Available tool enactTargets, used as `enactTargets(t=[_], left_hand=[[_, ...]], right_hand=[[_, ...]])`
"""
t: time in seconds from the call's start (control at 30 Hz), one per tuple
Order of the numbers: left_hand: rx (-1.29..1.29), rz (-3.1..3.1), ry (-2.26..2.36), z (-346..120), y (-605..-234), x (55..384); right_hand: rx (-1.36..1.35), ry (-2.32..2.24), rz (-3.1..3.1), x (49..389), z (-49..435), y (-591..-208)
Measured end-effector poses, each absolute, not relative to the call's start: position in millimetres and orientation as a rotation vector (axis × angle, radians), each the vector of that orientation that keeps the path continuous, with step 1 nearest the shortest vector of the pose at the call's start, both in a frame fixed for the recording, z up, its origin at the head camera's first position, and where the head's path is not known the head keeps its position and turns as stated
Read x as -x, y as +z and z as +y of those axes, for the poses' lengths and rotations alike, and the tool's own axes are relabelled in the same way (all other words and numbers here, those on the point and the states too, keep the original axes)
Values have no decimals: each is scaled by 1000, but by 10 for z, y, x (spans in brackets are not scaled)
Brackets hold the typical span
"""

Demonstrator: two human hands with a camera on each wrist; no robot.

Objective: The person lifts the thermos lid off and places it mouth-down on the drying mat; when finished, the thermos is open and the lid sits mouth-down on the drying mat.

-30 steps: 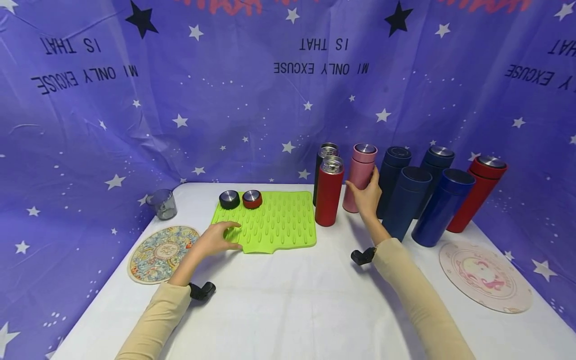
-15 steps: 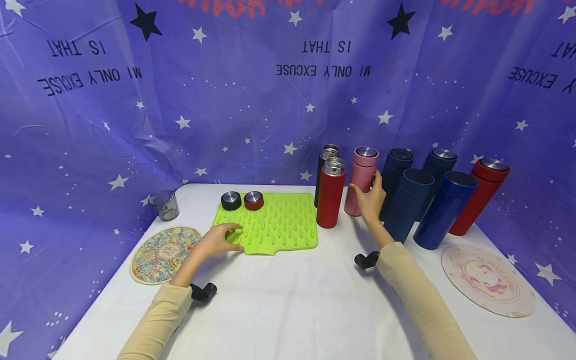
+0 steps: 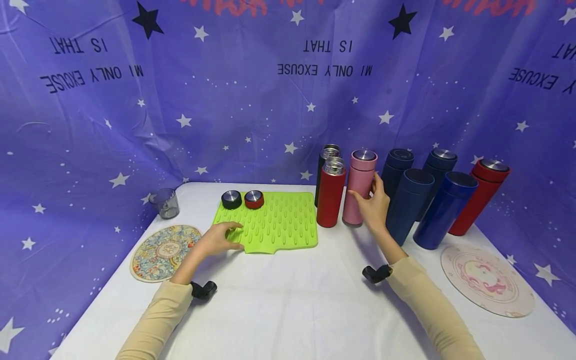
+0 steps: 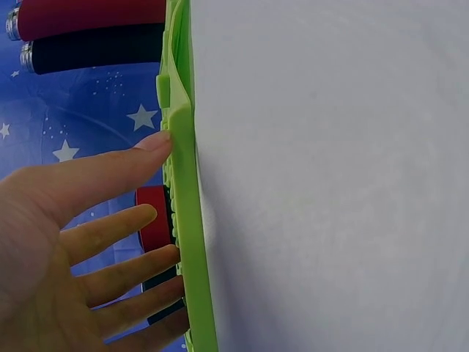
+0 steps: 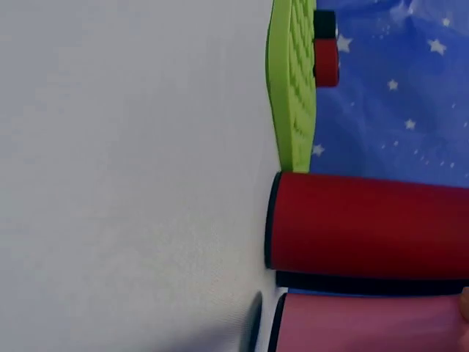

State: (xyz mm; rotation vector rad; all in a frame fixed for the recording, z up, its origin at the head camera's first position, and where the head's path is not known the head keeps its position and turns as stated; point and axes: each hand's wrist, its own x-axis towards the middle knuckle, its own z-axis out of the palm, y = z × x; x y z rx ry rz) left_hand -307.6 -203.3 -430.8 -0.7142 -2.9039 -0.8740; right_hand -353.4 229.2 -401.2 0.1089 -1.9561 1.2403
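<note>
My right hand [image 3: 374, 206] grips the pink thermos bottle [image 3: 358, 196] round its body, thumb in front. The bottle is upright with its silver-topped lid on; I cannot tell whether its base touches the table. In the right wrist view only the lower part of the pink bottle [image 5: 366, 324] shows. Just left of it stand a red bottle [image 3: 331, 197] without a lid and, partly hidden behind, a lidless black bottle [image 3: 320, 185]. My left hand [image 3: 217, 239] lies at the near left edge of the green ridged mat [image 3: 283, 220], fingers spread and loosely bent [image 4: 121, 275], holding nothing.
A black lid [image 3: 231, 200] and a red lid [image 3: 254, 200] sit on the mat's far left. Several blue bottles [image 3: 410, 207] and a red one [image 3: 478, 200] crowd the right. A glass cup [image 3: 165, 204], a patterned round mat [image 3: 164, 254] and a pink round mat [image 3: 488, 280] flank them.
The pink bottle has come nearer to me in my right hand, from beside the black bottle to beside the lidless red one. My left hand has stayed in place.
</note>
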Motion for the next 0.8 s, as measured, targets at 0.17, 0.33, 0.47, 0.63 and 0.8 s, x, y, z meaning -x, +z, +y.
enactTargets(t=[0.17,0.33,0.47,0.63,0.8], left_hand=[[722,-2893,-896,-2050,-4284,3068],[721,-2842,-947,-2070,-4141,3047],[753,-2756,-979,-2005,-3977,3027],[820,-2621,-1040,-1797,-3701,2981],[916,-2466,-1088,-1518,-3413,2880]], right_hand=[[-138,1298,-1987,3331,2311,-3946],[-176,1300,-2062,3102,2348,-3832],[-235,1302,-2113,2932,2346,-3762],[-334,1298,-2129,2724,2271,-3648],[-409,1286,-2145,2546,2170,-3538]])
